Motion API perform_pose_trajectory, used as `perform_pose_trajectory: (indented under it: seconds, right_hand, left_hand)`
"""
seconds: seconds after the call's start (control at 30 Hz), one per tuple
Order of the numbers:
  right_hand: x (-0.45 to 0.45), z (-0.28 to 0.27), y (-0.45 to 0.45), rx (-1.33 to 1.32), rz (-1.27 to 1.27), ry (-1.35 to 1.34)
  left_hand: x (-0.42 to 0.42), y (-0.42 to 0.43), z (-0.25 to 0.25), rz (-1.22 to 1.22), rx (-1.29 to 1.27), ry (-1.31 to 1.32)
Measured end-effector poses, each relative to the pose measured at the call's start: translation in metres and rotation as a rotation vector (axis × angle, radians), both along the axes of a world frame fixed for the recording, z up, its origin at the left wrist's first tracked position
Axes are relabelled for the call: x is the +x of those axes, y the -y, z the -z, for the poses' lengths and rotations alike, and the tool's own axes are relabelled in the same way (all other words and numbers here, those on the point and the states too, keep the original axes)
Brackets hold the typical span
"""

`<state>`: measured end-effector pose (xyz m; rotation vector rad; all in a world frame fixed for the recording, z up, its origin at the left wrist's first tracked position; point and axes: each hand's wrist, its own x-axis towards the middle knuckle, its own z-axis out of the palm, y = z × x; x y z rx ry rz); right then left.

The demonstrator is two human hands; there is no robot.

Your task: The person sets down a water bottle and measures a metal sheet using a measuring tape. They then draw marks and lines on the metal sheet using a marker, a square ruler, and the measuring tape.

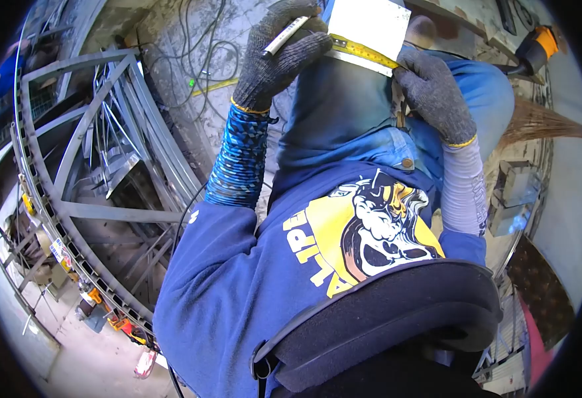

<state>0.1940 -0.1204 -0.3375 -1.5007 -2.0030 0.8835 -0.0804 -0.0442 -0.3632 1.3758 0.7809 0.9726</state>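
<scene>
Tape measure (pixel 364 52) lies across a white square (pixel 370 20) near 12 o'clock; my left grip (pixel 279 61) curls round a marker (pixel 286 36), my right grip (pixel 437 93) pinches the tape.

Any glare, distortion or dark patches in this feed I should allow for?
Head view: fisheye stretching and black vignetting around the edges; the white panel looks very bright, nearly washed out; the tape measure shows clearly, but its markings are too small to read.
</scene>
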Motion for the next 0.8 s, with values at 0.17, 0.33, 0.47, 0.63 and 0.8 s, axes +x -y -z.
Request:
perform_pose_trajectory:
  seconds: [0.17, 0.33, 0.47, 0.63, 0.8]
  right_hand:
    - [-0.004, 0.003, 0.003, -0.047, 0.077, -0.05]
    - [0.001, 0.003, 0.006, 0.051, -0.055, 0.043]
    - [-0.005, -0.001, 0.005, -0.27, 0.111, -0.164]
    - [0.004, 0.016, 0.007, 0.149, 0.037, -0.066]
    - [0.007, -0.001, -0.037, 0.033, 0.0, 0.074]
  left_hand:
    - [0.005, 0.001, -0.007, -0.011, 0.326, -0.339]
    - [0.008, 0.002, -0.003, -0.023, 0.314, -0.273]
    - [0.007, -0.001, 0.001, -0.035, 0.422, -0.359]
    - [0.011, -0.004, -0.003, -0.073, 0.517, -0.415]
    - [0.01, -0.037, 0.007, -0.14, 0.773, -0.454]
